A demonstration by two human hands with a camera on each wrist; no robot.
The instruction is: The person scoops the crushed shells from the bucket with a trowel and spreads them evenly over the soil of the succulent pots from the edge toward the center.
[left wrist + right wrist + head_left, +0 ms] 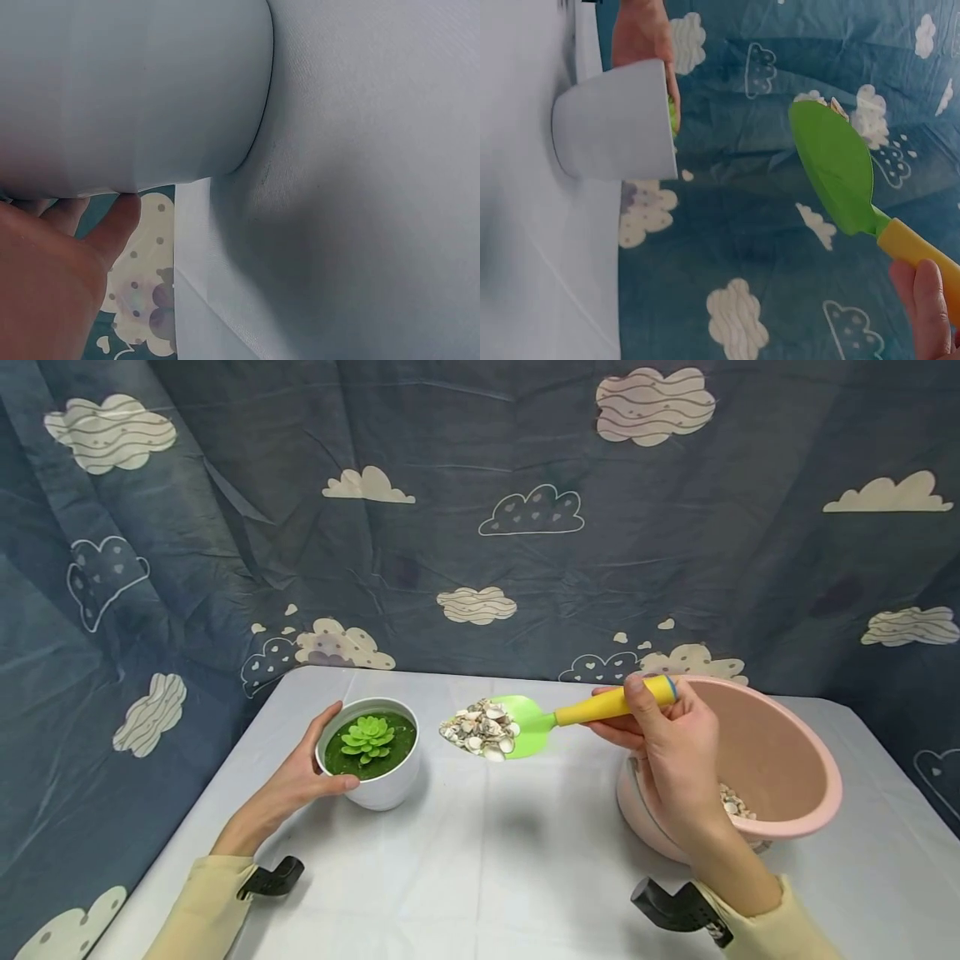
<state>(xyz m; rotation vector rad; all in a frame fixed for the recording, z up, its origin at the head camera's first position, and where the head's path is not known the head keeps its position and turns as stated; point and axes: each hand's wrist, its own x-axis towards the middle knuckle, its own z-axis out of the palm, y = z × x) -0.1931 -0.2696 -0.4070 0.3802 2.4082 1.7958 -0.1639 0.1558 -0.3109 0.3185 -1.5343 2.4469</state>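
Observation:
My right hand [678,756] grips the yellow handle [600,706] of a small garden trowel, held up off the table between a pink bucket and a white flowerpot. Its green blade [832,165] carries a heap of small seashells [480,729]. With fingers on the far side and thumb at the near rim, my left hand [303,768] holds the white flowerpot [386,781], which stands upright on the table. A green succulent [367,739] sits in the pot on a dark green surface. The left wrist view shows the fingertips [124,214] against the pot's wall.
A pink bucket [795,777] stands at the right, behind my right hand, with more seashells [735,802] inside. White cloth [442,877] covers the table. A dark blue cloud-patterned curtain [450,552] hangs behind and at the sides.

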